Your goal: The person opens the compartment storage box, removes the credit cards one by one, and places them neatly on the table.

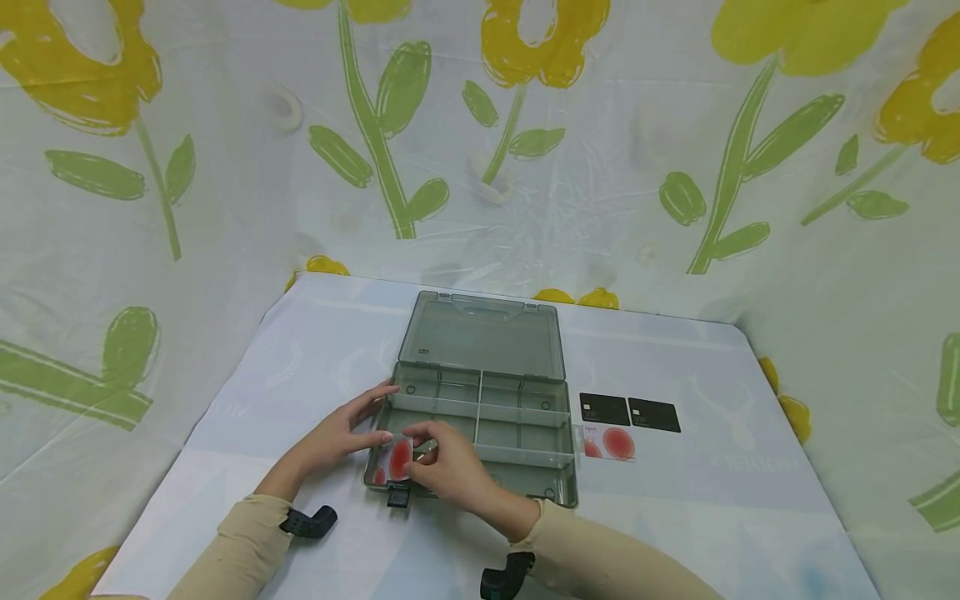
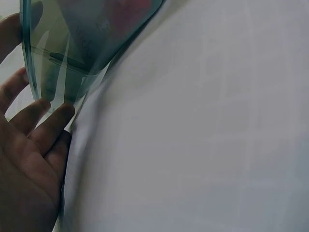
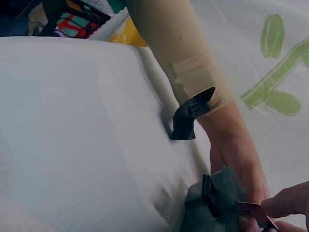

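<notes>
A translucent grey-green divided plastic box point(image 1: 525, 457) lies on the table, its lid point(image 1: 483, 329) folded back. My right hand point(image 1: 453, 471) pinches a white card with red circles point(image 1: 400, 460) by its right edge, over the front-left compartment. In the right wrist view the card point(image 3: 251, 209) is tilted between the right fingers. My left hand point(image 1: 341, 433) rests against the box's left side, thumb near the card. In the left wrist view, its fairly straight fingertips touch the outer wall point(image 2: 63, 72).
Right of the box lie two black cards point(image 1: 603, 408) side by side. Below them is another white card with red circles point(image 1: 618, 443). The box's front latch point(image 1: 398, 496) hangs open. A flower-printed curtain point(image 1: 600, 167) surrounds the white table point(image 1: 712, 500).
</notes>
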`<state>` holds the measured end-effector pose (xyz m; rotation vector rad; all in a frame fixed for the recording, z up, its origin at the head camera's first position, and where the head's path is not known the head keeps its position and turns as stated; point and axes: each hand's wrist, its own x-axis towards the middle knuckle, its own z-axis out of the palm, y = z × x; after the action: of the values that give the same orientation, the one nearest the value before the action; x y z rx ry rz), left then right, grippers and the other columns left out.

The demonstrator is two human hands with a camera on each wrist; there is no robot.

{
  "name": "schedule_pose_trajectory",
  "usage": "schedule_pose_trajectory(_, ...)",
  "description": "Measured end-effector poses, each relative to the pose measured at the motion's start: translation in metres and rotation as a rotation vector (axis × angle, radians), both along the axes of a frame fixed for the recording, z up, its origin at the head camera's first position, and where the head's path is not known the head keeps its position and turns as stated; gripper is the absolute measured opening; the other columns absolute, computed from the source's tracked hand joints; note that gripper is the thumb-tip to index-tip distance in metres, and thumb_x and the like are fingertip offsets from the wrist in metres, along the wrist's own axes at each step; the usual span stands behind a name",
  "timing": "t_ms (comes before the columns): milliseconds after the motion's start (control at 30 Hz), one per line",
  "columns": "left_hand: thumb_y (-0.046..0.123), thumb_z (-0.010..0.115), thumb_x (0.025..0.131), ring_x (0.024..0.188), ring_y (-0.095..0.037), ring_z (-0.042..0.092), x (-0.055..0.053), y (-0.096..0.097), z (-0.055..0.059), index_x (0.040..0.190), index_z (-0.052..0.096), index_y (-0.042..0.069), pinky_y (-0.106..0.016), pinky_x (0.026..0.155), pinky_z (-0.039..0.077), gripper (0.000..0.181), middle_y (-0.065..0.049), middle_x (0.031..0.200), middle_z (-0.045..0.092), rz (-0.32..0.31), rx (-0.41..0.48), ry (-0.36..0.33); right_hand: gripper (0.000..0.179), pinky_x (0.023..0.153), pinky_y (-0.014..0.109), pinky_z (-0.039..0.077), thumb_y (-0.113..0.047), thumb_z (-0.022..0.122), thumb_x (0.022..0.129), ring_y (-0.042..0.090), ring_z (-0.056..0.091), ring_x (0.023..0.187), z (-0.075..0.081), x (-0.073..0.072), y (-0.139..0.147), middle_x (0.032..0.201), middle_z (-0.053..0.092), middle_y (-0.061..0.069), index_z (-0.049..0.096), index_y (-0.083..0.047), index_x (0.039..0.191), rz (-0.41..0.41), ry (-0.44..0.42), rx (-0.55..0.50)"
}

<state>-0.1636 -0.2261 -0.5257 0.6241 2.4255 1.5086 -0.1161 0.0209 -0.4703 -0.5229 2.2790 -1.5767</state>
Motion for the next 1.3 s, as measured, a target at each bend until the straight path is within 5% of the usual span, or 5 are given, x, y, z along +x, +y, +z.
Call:
schedule_pose_trajectory(400,0.024,0.074,0.095,0.146,-0.049,0.030,0.000,-0.001,-0.001,0.157,0.039,0.020,-0.066,0.115,0.029,0.070,-0.017,0.167,0.021,-0.011,0.015,0.002,0.041,0.064,0.019,0.056,-0.004,0.073,0.091,0.009,0.071,0.079,0.003,-0.001,-0.001,0.117,0.070,0.012,0.062,0.001,0.130,-0.007,-0.052,-0.043)
schedule_pose_trajectory(1033,0.026,0.075,0.095,0.146,-0.049,0.030,0.000,0.001,-0.001,0.156,0.040,0.022,-0.068,0.115,0.029,0.070,-0.017,0.167,0.022,0.004,-0.003,-0.001,0.033,0.065,0.039,0.064,0.001,0.069,0.092,0.023,0.072,0.080,0.000,-0.001,0.006,0.114,0.068,0.011,0.064,-0.004,0.125,-0.012,-0.099,-0.115)
schedule_pose_trajectory(1300,0.026,0.075,0.095,0.146,-0.049,0.030,-0.001,0.000,-0.001,0.156,0.040,0.023,-0.069,0.114,0.029,0.071,-0.016,0.167,0.022,0.008,-0.006,-0.010,0.034,0.061,0.037,0.063,0.002,0.069,0.091,0.029,0.072,0.073,0.001,-0.002,0.013,0.113,0.068,0.011,0.064,0.000,0.125,-0.011,-0.095,-0.115)
